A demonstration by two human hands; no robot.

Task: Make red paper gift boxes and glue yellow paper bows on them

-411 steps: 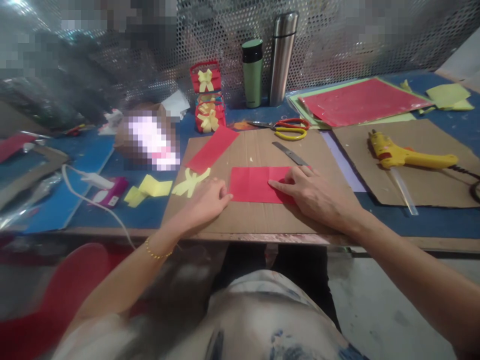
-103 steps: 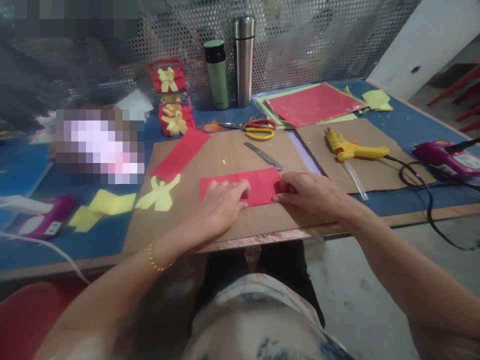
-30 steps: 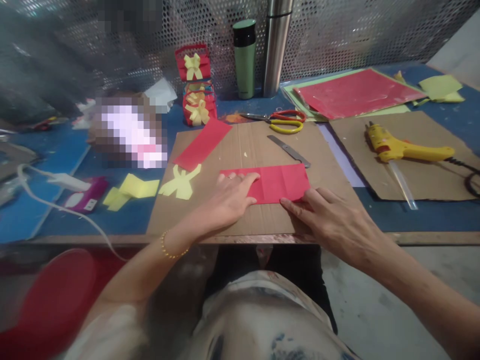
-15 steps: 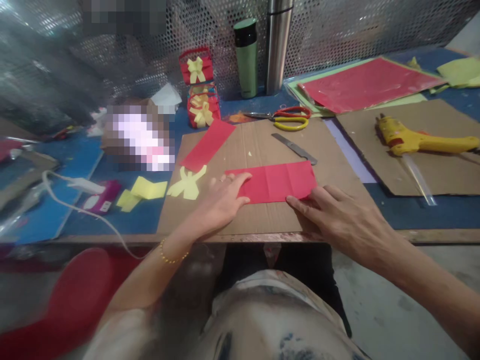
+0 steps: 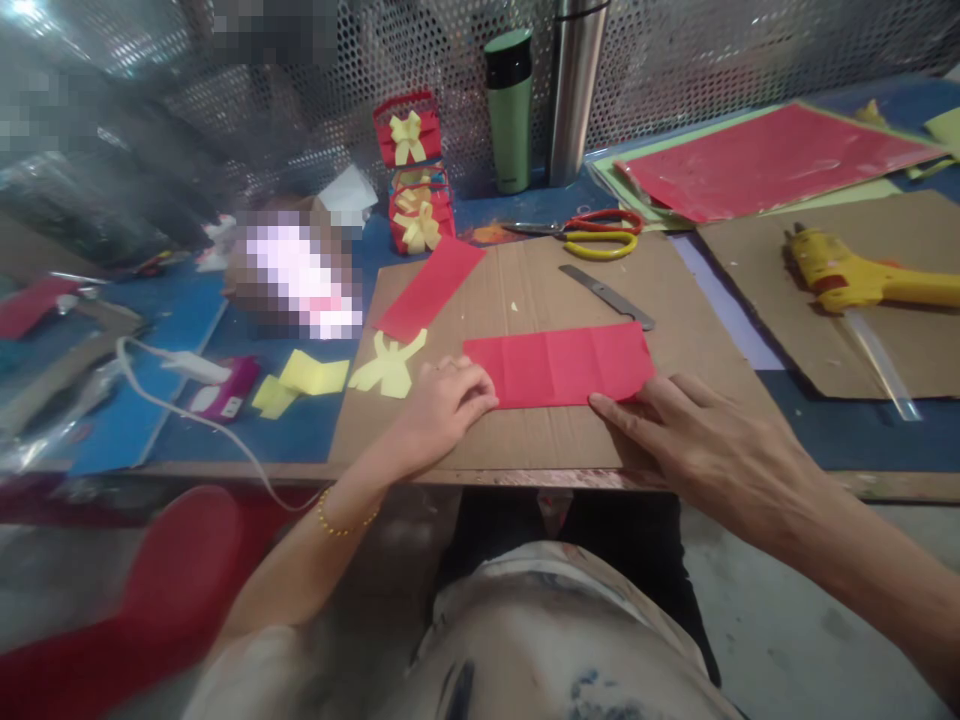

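A creased strip of red paper (image 5: pixel 559 365) lies across the brown cardboard sheet (image 5: pixel 480 440). At its lower left corner, my left hand (image 5: pixel 442 405) is closed on the edge, thumb and curled fingers together. My right hand (image 5: pixel 697 440) grips the lower right corner, thumb stretched along the bottom edge. A second red paper strip (image 5: pixel 431 288) rests slantwise beyond my left hand, and beside it is a yellow paper bow cutout (image 5: pixel 391 365). A bare cutter blade (image 5: pixel 606 296) lies just past the strip.
Red-and-yellow-handled scissors (image 5: pixel 600 235) lie behind the blade. At right, a yellow glue gun (image 5: pixel 862 275) rests on another cardboard piece (image 5: pixel 757 340). Small red paper baskets (image 5: pixel 420 215), a green tumbler (image 5: pixel 510 115) and a steel flask (image 5: pixel 576 95) stand at the back. A white cable (image 5: pixel 247 455) trails left.
My left hand's fingers have drawn back from the top of the strip and curled at its lower left corner. My right hand keeps its place. The view has shifted slightly.
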